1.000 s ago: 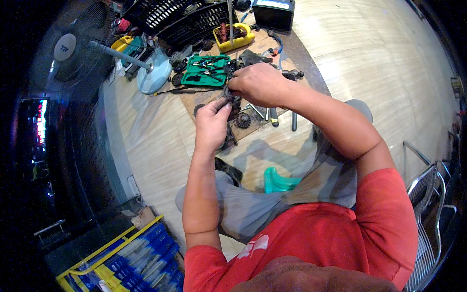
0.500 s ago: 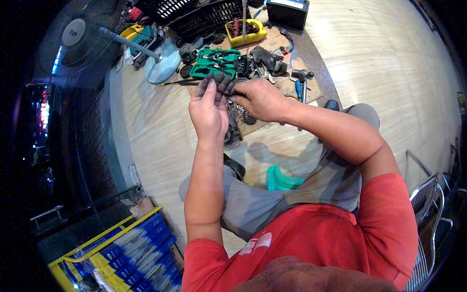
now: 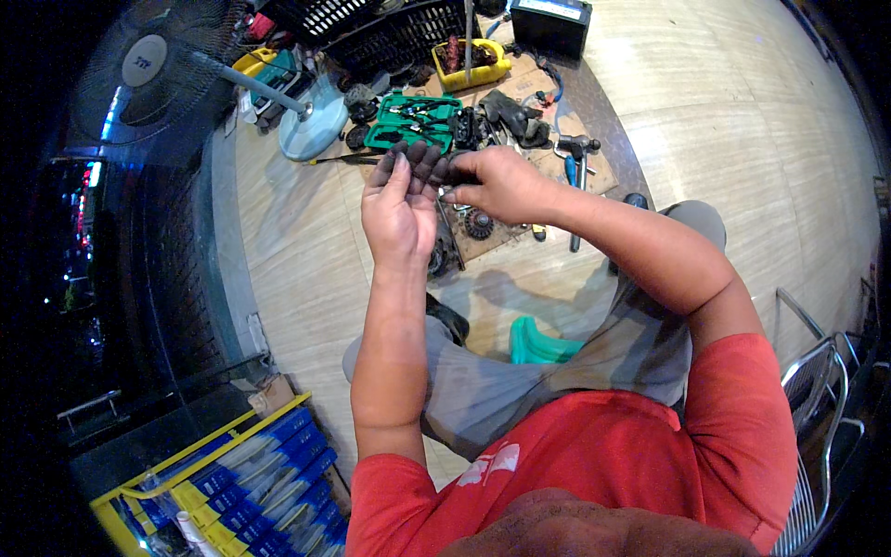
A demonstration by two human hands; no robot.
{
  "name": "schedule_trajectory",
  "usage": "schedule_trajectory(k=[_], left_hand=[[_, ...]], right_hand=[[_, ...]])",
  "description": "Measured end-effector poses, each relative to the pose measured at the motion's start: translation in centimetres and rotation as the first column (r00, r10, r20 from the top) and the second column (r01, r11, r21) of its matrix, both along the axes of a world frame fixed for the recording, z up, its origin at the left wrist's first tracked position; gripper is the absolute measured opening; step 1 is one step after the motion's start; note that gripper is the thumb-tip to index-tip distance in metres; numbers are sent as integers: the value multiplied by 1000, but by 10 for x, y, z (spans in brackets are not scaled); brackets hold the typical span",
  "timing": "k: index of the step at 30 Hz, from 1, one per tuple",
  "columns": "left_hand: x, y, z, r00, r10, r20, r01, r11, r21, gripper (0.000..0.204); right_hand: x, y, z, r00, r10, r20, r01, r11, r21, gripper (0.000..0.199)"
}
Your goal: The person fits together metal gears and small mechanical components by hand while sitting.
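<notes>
My left hand (image 3: 401,206) is palm up over the parts on the floor, its blackened fingers loosely extended and its thumb standing beside them. My right hand (image 3: 506,188) meets those fingers from the right, thumb and forefinger drawn together in a pinch. Whatever sits in that pinch is too small and dark to make out. Just beyond both hands lies an open green tool case (image 3: 414,122) with pliers in it. Below my right hand, a round toothed metal part (image 3: 478,223) rests on the cardboard (image 3: 497,243).
A hammer (image 3: 579,145) and dark gloves (image 3: 516,119) lie to the right. Farther back are a yellow container (image 3: 471,67), a black crate (image 3: 394,46) and a black battery (image 3: 549,26). A fan's round base (image 3: 314,125) stands left; a green stool (image 3: 538,343) shows between my legs.
My right hand has shifted slightly up and its pinch has moved a little along the left fingers. More of the toothed part shows beneath it. My left hand has hardly moved.
</notes>
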State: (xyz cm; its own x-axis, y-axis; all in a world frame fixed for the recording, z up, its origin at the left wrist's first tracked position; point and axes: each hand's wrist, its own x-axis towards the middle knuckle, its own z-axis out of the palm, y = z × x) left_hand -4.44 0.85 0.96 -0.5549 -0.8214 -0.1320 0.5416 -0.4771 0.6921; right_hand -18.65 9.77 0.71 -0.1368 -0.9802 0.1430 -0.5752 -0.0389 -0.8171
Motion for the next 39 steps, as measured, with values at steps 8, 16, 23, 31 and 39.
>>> schedule_trajectory(k=[8,16,23,31,39], left_hand=[[-8,13,-5,999,-43,1,43,997,-61,17],[-11,18,-5,998,-64,5,64,996,-66,18],[-6,18,-6,996,-85,-22,83,992,-95,18],[-4,16,-5,994,-105,-32,104,994,-43,16],[-7,17,-5,992,-120,37,122,990,-72,18]], right_hand=[[-3,-7,-8,965,-44,260,75,991,-111,41],[-3,-9,-11,931,-32,364,54,997,-50,21],[-6,-12,-13,915,-3,403,26,998,-52,26],[-11,-14,-13,878,69,475,-70,997,-16,38],[-16,-12,-1,896,79,436,-78,997,-21,39]])
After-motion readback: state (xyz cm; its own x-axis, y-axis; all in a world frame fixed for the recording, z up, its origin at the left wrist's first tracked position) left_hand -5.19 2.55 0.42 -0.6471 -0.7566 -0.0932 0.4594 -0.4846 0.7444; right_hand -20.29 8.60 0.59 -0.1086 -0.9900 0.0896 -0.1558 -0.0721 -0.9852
